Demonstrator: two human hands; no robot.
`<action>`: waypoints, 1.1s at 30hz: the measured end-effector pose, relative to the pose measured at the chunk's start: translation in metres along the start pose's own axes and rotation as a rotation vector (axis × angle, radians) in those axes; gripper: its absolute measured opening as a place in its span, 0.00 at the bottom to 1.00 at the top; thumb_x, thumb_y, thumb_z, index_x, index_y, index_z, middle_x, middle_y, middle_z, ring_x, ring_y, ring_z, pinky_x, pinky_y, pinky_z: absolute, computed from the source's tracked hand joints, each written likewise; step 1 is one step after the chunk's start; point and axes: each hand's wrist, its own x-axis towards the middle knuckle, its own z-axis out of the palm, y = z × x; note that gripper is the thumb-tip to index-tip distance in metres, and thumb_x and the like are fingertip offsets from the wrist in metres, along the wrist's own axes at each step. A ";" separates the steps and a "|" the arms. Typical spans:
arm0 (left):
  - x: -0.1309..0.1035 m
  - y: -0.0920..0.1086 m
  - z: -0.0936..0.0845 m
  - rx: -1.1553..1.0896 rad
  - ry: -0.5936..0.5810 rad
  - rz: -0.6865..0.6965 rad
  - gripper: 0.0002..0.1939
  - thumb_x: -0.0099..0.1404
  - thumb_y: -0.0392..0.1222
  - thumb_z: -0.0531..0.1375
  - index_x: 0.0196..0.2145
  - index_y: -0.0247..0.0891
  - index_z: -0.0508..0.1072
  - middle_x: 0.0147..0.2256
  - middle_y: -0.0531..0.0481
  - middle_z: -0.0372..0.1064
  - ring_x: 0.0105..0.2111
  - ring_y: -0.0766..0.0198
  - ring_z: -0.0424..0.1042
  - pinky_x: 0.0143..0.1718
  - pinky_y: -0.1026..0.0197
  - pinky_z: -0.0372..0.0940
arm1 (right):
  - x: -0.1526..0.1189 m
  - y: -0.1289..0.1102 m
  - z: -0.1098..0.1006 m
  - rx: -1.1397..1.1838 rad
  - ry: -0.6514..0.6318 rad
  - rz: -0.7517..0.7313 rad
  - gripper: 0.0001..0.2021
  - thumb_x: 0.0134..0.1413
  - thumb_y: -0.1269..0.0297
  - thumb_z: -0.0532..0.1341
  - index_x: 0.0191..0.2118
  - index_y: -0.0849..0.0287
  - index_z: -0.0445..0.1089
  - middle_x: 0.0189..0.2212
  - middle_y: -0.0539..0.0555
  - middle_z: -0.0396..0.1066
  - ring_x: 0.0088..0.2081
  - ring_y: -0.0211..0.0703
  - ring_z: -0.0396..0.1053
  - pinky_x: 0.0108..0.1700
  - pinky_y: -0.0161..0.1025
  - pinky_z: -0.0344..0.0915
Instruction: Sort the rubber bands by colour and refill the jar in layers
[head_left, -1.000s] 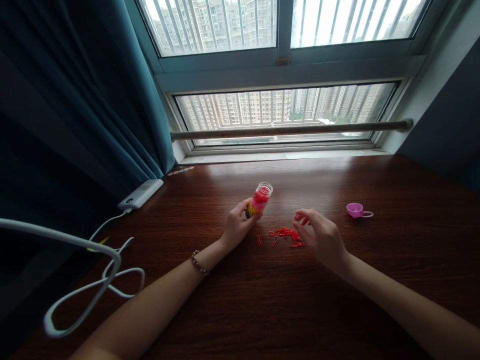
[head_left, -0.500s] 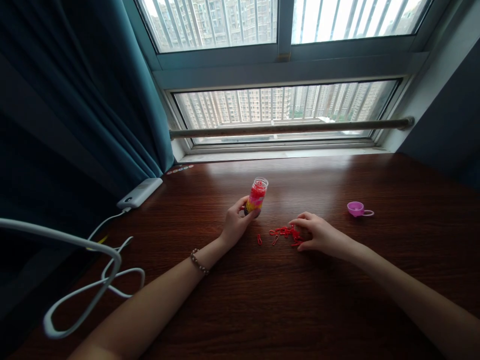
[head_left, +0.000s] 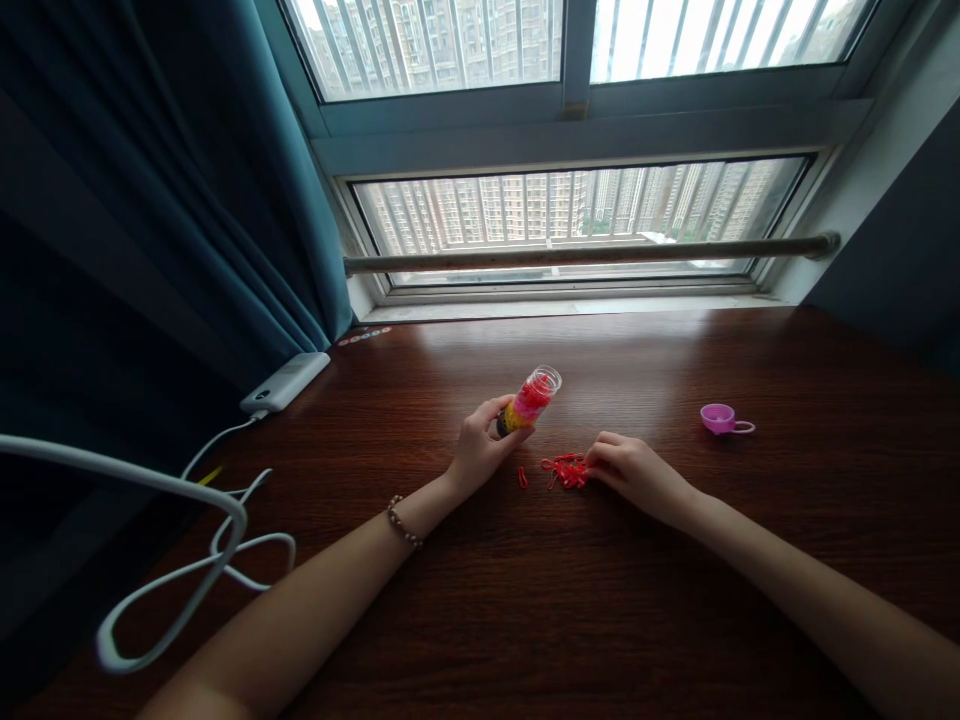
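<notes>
A clear open jar [head_left: 530, 400] with red, pink, yellow and black contents is tilted to the right in my left hand [head_left: 484, 443], whose fingers wrap round its lower part. Right of and below the jar, a small pile of red clips [head_left: 568, 470] lies on the table, and one red clip [head_left: 523, 477] lies apart to its left. My right hand [head_left: 630, 474] is at the pile's right edge with fingers pressed together; what they hold, if anything, is hidden.
On the brown table [head_left: 480, 620], a pink cup-shaped lid [head_left: 718, 419] with a loop lies at the right. A white power bank [head_left: 286, 382] and looping white cable [head_left: 225, 540] are at the left by a blue curtain [head_left: 247, 200]. A window and rail stand behind.
The jar has tipped further to the right in my left hand. My right hand's fingers have drawn together, and the red clips are bunched more closely.
</notes>
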 end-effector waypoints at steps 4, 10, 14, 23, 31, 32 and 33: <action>0.000 0.001 0.000 0.004 0.007 0.004 0.22 0.53 0.48 0.61 0.44 0.36 0.67 0.41 0.45 0.69 0.40 0.59 0.68 0.43 0.60 0.61 | 0.001 0.000 -0.006 0.049 0.062 -0.012 0.04 0.50 0.71 0.60 0.26 0.61 0.70 0.25 0.51 0.66 0.26 0.36 0.63 0.29 0.32 0.59; 0.000 0.001 0.000 0.005 0.012 0.011 0.23 0.53 0.48 0.61 0.45 0.36 0.67 0.42 0.46 0.69 0.41 0.59 0.68 0.43 0.60 0.61 | -0.001 -0.005 0.003 0.147 0.155 -0.024 0.05 0.51 0.65 0.60 0.32 0.60 0.71 0.27 0.52 0.67 0.26 0.36 0.64 0.29 0.33 0.62; 0.000 0.002 0.000 0.012 0.013 0.009 0.23 0.53 0.48 0.61 0.45 0.36 0.67 0.42 0.45 0.69 0.41 0.58 0.68 0.44 0.59 0.61 | -0.001 -0.004 0.009 0.079 0.118 -0.106 0.17 0.46 0.63 0.64 0.45 0.57 0.68 0.40 0.57 0.66 0.41 0.45 0.65 0.43 0.41 0.64; 0.000 0.002 0.000 0.034 -0.009 0.030 0.22 0.54 0.48 0.61 0.45 0.37 0.67 0.42 0.46 0.68 0.41 0.59 0.67 0.44 0.59 0.61 | -0.004 -0.003 0.024 0.062 0.101 -0.083 0.08 0.56 0.67 0.55 0.39 0.57 0.70 0.35 0.54 0.67 0.36 0.40 0.65 0.39 0.37 0.64; 0.001 0.003 0.001 0.139 -0.034 0.126 0.21 0.52 0.44 0.63 0.45 0.42 0.68 0.43 0.47 0.66 0.44 0.58 0.65 0.47 0.55 0.60 | -0.002 -0.009 0.026 -0.052 0.131 -0.046 0.07 0.56 0.71 0.52 0.32 0.60 0.67 0.31 0.55 0.66 0.34 0.43 0.64 0.38 0.39 0.63; 0.002 0.002 0.001 0.160 -0.034 0.132 0.22 0.52 0.43 0.63 0.46 0.42 0.68 0.44 0.47 0.66 0.45 0.57 0.64 0.48 0.55 0.59 | -0.002 -0.009 0.024 -0.034 0.168 -0.038 0.07 0.56 0.71 0.52 0.33 0.60 0.67 0.31 0.55 0.66 0.34 0.43 0.64 0.38 0.39 0.63; 0.002 0.000 0.001 0.180 -0.032 0.134 0.22 0.52 0.43 0.63 0.46 0.42 0.67 0.44 0.46 0.66 0.46 0.57 0.63 0.48 0.54 0.59 | -0.002 -0.009 0.022 -0.009 0.214 -0.028 0.07 0.56 0.71 0.52 0.33 0.60 0.67 0.31 0.55 0.66 0.34 0.43 0.64 0.37 0.39 0.63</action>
